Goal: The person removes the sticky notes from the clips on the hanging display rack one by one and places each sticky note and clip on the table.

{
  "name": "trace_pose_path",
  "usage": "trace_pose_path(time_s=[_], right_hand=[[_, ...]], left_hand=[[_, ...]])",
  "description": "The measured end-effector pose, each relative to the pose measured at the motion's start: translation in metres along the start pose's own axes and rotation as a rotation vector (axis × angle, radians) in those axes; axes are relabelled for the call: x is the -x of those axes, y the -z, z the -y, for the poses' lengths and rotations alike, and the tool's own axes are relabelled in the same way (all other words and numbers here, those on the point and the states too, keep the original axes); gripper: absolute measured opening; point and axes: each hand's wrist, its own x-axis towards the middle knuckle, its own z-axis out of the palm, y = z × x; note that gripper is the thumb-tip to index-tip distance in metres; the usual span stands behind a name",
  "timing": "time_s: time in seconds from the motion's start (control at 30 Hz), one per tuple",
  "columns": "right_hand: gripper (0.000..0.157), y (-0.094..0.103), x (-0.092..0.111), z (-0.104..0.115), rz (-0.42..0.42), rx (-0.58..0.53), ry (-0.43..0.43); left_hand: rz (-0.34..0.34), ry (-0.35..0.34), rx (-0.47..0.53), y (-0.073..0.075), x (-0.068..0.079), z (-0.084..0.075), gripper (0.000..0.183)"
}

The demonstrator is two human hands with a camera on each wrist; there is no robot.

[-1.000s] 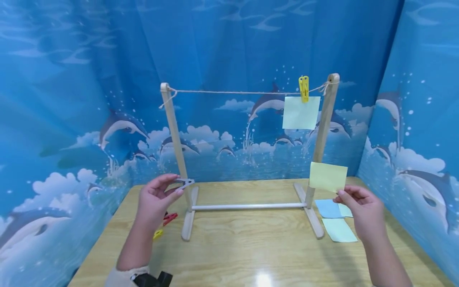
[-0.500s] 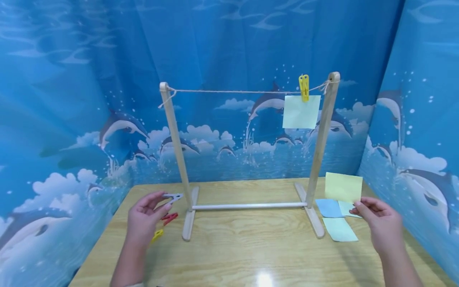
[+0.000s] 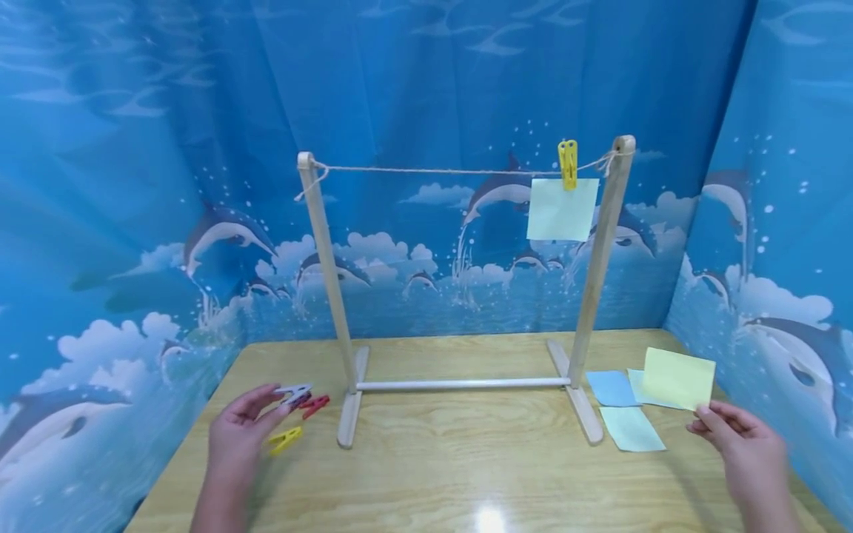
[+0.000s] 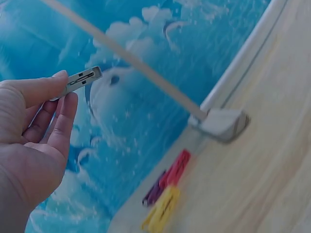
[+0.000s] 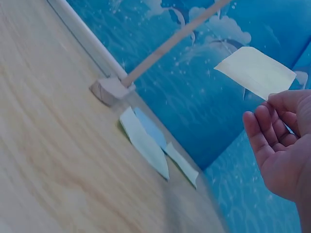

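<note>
My left hand (image 3: 236, 429) pinches a pale grey clothespin (image 4: 82, 80) between thumb and fingers, above the table's left side. Close by on the table lie a red clothespin (image 3: 315, 406), a dark purple clothespin (image 4: 154, 192) and a yellow clothespin (image 3: 285, 440). At the right, my right hand (image 3: 749, 451) pinches a pale yellow sticky note (image 3: 678, 376) by its lower corner. Beneath and left of it lie a blue note (image 3: 611, 389) and two pale green notes, one in front (image 3: 631, 429) and one partly hidden behind the held note.
A wooden frame with two posts (image 3: 596, 274) stands mid-table, a string (image 3: 433, 171) tied between their tops. Near the right post, a yellow clothespin (image 3: 568, 164) holds a pale green note (image 3: 563, 209) on the string. A dolphin-print curtain surrounds the table (image 3: 440, 459).
Both hands have moved outward and down, the left with the grey clothespin toward the table clothespins, the right with the yellow note rightward. The hanging note stays in place.
</note>
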Motion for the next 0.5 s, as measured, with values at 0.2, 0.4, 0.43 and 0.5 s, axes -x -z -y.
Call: trace_pose_path(time_s=[0.2,0.4,0.43,0.5], right_hand=[[0.003,0.022,-0.005,-0.008,-0.117,0.082,-0.066],[0.01,0.038,-0.011,-0.013,-0.242,0.283,-0.194],[0.012,0.041,-0.012,-0.014,-0.25,0.329,-0.223],[0.021,0.045,-0.013,-0.017,-0.249,0.423,-0.265]], left_hand=[[-0.069,0.0,-0.061,0.022,-0.007,0.009,0.039],[-0.122,0.016,-0.1,0.043,-0.01,0.023,0.034],[-0.126,0.014,-0.09,0.045,-0.01,0.027,0.034],[-0.143,0.024,-0.059,0.05,-0.01,0.034,0.036]])
